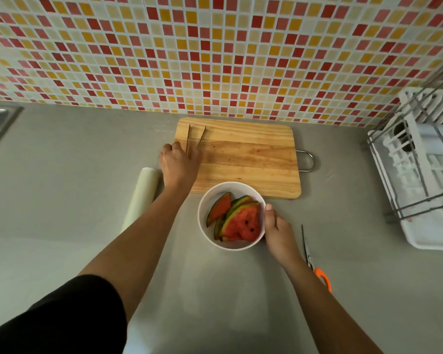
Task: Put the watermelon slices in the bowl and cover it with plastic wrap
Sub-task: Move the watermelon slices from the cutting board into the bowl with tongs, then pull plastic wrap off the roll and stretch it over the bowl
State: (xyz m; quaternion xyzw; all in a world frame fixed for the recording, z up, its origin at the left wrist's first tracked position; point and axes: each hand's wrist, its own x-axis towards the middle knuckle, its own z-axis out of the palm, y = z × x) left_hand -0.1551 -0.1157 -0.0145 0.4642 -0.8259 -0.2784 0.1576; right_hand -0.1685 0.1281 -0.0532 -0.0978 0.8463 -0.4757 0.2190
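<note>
bowl (204,213): centre frame on counter (62,175), watermelon slices (241,223) inside
right hand (276,228): grips bowl's right rim, thumb on edge
left hand (178,166): covers near end of tongs (202,136) on cutting board (253,159); grip unclear
plastic wrap roll (142,195): just left of left forearm

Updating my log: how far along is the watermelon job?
Done: the watermelon slices lie in the bowl. In hand: the right hand holds its rim; the left hand is on the tongs on the cutting board. Left: the bowl is uncovered, the plastic wrap roll lies unused.
</note>
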